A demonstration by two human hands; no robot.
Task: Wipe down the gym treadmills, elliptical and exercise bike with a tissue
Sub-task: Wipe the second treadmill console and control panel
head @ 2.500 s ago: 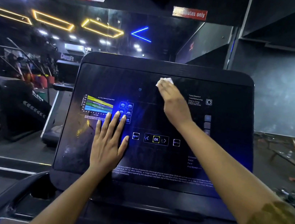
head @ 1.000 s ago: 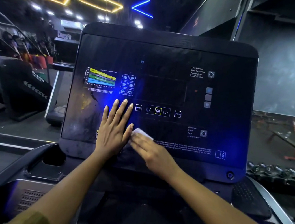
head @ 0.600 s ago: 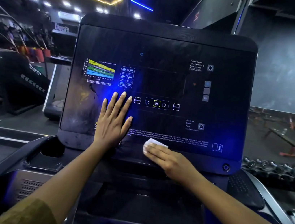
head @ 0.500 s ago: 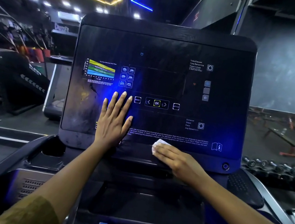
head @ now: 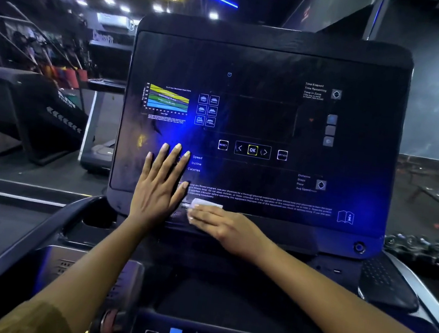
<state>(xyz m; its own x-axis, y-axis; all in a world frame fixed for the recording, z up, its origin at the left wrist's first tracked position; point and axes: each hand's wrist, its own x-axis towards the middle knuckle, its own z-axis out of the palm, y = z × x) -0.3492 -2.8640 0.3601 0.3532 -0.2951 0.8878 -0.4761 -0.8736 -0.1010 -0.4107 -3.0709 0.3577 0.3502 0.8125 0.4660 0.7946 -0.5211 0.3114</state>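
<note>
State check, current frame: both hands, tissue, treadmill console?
treadmill console: central display dark.
tissue: flat, pinned against the console's bottom edge.
left hand: flat, fingers spread, on the console's lower left.
right hand: fingers straight, pressing the tissue.

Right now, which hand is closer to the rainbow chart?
Left. The left hand lies flat just below the chart; the right hand, pressing the tissue, is lower, at the console's bottom edge.
</note>
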